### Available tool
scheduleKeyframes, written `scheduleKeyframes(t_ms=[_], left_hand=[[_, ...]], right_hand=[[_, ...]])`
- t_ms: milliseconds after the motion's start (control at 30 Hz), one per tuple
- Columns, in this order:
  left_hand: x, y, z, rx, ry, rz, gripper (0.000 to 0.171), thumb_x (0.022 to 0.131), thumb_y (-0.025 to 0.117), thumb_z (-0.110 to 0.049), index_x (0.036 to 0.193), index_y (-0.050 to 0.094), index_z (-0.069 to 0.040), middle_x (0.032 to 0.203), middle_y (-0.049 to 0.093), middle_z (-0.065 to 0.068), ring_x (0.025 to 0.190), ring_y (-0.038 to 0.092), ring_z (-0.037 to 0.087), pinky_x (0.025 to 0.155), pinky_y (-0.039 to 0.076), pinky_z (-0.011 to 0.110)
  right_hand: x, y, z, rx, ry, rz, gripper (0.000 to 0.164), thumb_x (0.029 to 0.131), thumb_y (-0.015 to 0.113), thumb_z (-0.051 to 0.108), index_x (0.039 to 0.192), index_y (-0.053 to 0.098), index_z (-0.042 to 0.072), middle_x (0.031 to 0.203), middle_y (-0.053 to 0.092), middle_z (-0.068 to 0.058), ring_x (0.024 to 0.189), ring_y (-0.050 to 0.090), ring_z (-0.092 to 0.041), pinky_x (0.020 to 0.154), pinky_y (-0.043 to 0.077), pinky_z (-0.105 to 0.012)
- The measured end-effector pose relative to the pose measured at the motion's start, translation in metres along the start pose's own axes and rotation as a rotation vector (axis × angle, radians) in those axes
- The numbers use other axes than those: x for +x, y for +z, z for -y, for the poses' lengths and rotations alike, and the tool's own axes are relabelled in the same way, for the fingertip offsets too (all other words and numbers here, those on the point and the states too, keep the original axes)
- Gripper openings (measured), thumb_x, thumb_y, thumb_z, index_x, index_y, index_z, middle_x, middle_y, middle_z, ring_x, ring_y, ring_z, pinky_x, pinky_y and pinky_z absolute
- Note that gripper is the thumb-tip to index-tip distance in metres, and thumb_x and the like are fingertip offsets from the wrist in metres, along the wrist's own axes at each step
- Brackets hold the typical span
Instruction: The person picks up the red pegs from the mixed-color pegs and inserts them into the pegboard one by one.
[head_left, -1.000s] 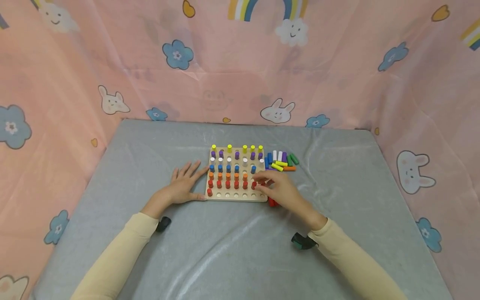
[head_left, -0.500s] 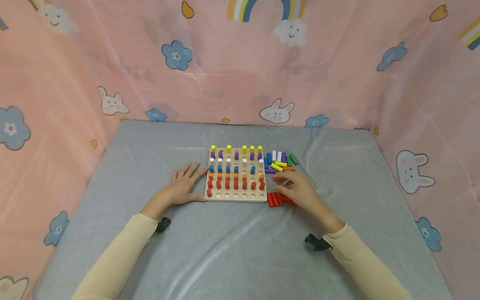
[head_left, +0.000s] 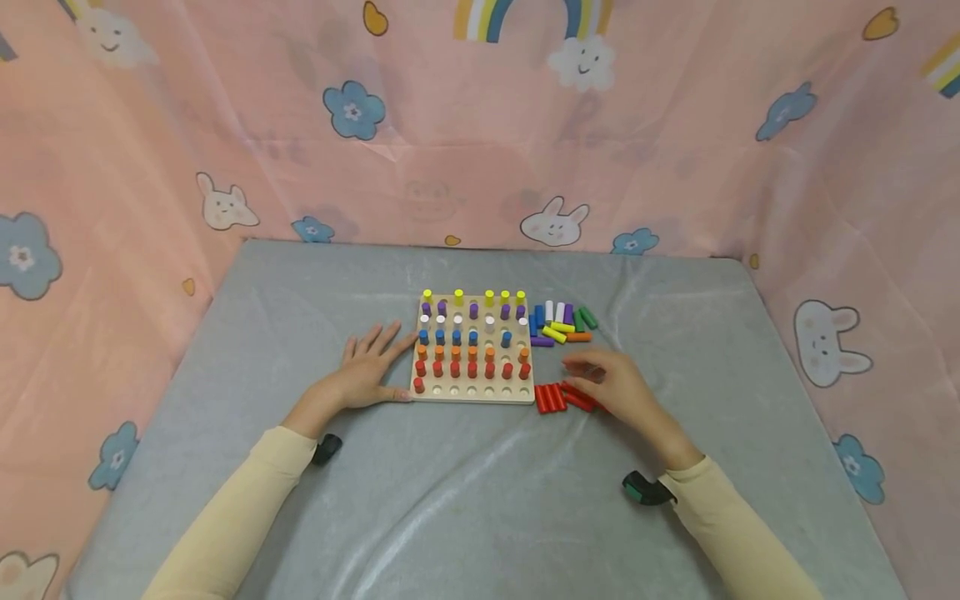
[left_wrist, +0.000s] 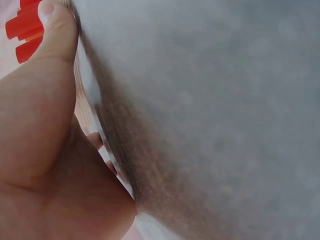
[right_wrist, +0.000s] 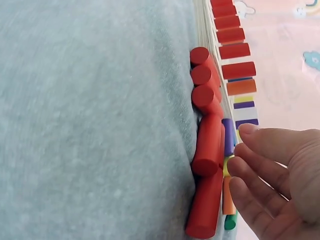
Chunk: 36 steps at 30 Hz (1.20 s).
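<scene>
Maybe the loose red pegs (right_wrist: 205,145) could roll away if the right hand (head_left: 618,385) bumps them — its fingers are bent a little, thumb apart, pinching nothing that shows. They lie on the grey cloth (head_left: 465,492), just beside the near right corner of the board (head_left: 481,398). The left hand (head_left: 365,372) has its fingers spread, thumb at the board's left edge; a hard push might slide it. The pegs are smooth and round with flat ends, the board is pale, flat wood — and the cloth looks soft and wrinkly.

Pegboard (head_left: 463,397) smooth wood; red pegs (right_wrist: 207,145) satiny; table cover (head_left: 480,500) velvety cloth; backdrop (head_left: 450,125) creased fabric.
</scene>
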<state>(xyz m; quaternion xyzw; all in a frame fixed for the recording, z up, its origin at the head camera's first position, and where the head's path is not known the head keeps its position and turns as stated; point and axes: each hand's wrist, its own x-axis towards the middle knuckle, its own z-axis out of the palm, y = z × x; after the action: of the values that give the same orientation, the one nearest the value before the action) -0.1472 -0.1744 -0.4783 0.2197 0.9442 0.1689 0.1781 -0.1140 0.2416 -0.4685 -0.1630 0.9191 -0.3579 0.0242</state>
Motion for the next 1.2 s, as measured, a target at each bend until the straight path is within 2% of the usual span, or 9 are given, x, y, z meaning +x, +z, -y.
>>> scheduleKeyframes(t_ms=[300,567,800,1200], left_hand=[[0.000,0.001,0.001,0.003,0.003,0.002,0.101,0.083,0.072,-0.054,0.161,0.015,-0.025,0.169,0.002,0.015,0.154,-0.001,0.045,0.116,0.002,0.073],[0.000,0.001,0.001,0.003,0.001,0.000,0.100,0.083,0.072,-0.054,0.160,0.015,-0.025,0.169,0.003,0.015,0.154,0.000,0.045,0.116,0.002,0.073],[0.001,0.000,0.001,0.001,0.006,0.001,0.101,0.083,0.072,-0.053,0.161,0.014,-0.025,0.169,0.002,0.015,0.154,-0.001,0.045,0.116,0.001,0.073],[0.000,0.000,0.001,0.000,-0.001,-0.002,0.101,0.083,0.072,-0.054,0.160,0.014,-0.025,0.169,0.002,0.014,0.154,-0.001,0.045,0.116,0.001,0.073]], right_hand=[[-0.006,0.000,-0.007,-0.013,-0.006,0.022,0.027,0.086,0.077,0.010,0.113,0.074,0.009,0.103,0.075,-0.005,0.088,0.067,-0.015,0.075,0.055,-0.025],[-0.010,0.001,-0.013,-0.017,-0.019,0.044,0.027,0.084,0.077,0.005,0.111,0.075,0.009,0.102,0.075,-0.005,0.086,0.065,-0.012,0.073,0.055,-0.023],[-0.010,0.000,-0.011,-0.032,-0.010,0.087,0.025,0.086,0.076,0.010,0.110,0.075,0.010,0.097,0.074,-0.002,0.080,0.062,-0.007,0.072,0.053,-0.021],[-0.006,0.005,-0.014,-0.066,-0.007,0.114,0.024,0.085,0.078,0.014,0.108,0.076,0.009,0.088,0.069,0.000,0.076,0.058,-0.006,0.066,0.049,-0.020]])
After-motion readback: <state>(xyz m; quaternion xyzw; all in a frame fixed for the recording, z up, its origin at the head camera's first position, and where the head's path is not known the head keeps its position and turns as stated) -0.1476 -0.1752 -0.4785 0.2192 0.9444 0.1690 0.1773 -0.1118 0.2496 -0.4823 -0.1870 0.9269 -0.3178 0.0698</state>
